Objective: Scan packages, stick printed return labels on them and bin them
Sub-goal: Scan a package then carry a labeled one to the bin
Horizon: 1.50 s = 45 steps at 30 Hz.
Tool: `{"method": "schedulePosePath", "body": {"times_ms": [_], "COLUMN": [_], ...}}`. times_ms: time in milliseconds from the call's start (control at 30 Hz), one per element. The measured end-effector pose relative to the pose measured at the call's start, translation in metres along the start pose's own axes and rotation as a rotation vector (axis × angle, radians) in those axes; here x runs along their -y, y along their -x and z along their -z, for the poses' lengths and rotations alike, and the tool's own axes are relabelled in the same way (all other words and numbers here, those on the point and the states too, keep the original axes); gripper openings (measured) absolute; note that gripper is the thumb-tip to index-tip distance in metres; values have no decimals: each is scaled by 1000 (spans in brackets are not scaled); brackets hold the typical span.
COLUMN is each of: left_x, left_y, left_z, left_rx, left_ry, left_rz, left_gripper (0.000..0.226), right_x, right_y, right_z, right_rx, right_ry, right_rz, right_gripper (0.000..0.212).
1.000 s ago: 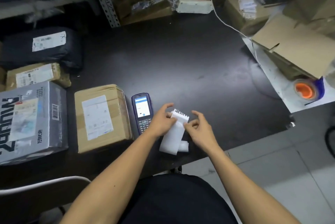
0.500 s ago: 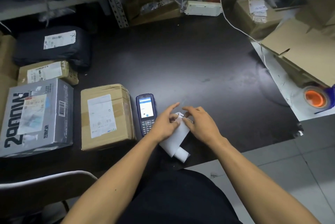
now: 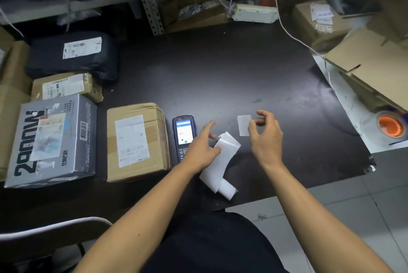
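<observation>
A white strip of label backing paper (image 3: 220, 166) lies curled on the dark table (image 3: 220, 74) near its front edge. My left hand (image 3: 202, 147) pinches the strip's upper end. My right hand (image 3: 265, 135) pinches a small white label (image 3: 244, 124), lifted clear of the strip to the right. A blue handheld scanner (image 3: 183, 135) with a lit screen lies just left of my left hand. A brown cardboard package (image 3: 136, 140) with a white label sits left of the scanner.
A grey printed box (image 3: 50, 140), a small taped parcel (image 3: 64, 87) and a black bag parcel (image 3: 75, 54) line the left side. An orange-cored tape roll (image 3: 390, 126) and an open cardboard box (image 3: 371, 60) stand at the right. Shelving and a white cable run along the back.
My right hand has peeled a label off the strip and pulled it away to the right. My left hand stays on the strip.
</observation>
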<state>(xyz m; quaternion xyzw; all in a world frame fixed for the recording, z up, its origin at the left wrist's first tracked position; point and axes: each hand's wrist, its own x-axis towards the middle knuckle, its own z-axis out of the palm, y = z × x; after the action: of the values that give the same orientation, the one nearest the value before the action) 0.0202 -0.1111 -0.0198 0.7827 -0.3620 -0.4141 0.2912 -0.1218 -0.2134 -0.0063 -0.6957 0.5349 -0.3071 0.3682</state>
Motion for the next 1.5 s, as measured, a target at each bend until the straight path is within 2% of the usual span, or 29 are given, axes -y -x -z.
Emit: {"method": "schedulePosePath", "body": {"times_ms": [100,200,333,400,533,700,767,800,867,933,1000,1100,1200,1300,1400,1500], "left_x": [-6,-5,0,8,32,64,75,79,86,89,90,91,90,85,75,76], "left_y": [8,16,23,25,38,57,63,66,70,72,68,51,31,20,16,17], "left_z": [20,42,71,84,110,136,145,149,158,168,177,191,201,208,211,215], "left_rx": [-29,-83,-215,-235,-297,-344,-361,-366,-358,-340,-334,-407,-491,-494,-452,-453], "left_ry": [-127,-136,288,476,532,499,474,482,507,514,490,397,212,-68,-397,-505], "left_rz": [-4,-40,5,55,121,161,140,124,75,41,29,46,87,58,30,70], "left_gripper": [87,82,52,49,53,49,55,58,64,68,67,62,62,61,65,70], "right_x": [15,27,46,56,72,85,91,98,112,126,137,155,167,172,175,174], "right_y": [8,14,23,30,51,72,77,80,81,78,70,55,39,26,23,20], "right_z": [-16,-34,-61,-79,-113,-140,-147,-148,-149,-153,-160,-174,-194,-208,-215,-213], "right_rx": [34,45,-25,-66,-65,61,184,276,469,586,601,585,578,578,598,573], "right_ry": [79,121,189,241,274,280,221,163,16,-143,-245,-208,9,254,374,426], "right_rz": [202,367,613,752,943,1055,1004,886,485,134,-28,-67,22,162,198,189], "right_gripper": [25,23,26,19,17,20,28,34,40,41,37,35,35,38,40,46]}}
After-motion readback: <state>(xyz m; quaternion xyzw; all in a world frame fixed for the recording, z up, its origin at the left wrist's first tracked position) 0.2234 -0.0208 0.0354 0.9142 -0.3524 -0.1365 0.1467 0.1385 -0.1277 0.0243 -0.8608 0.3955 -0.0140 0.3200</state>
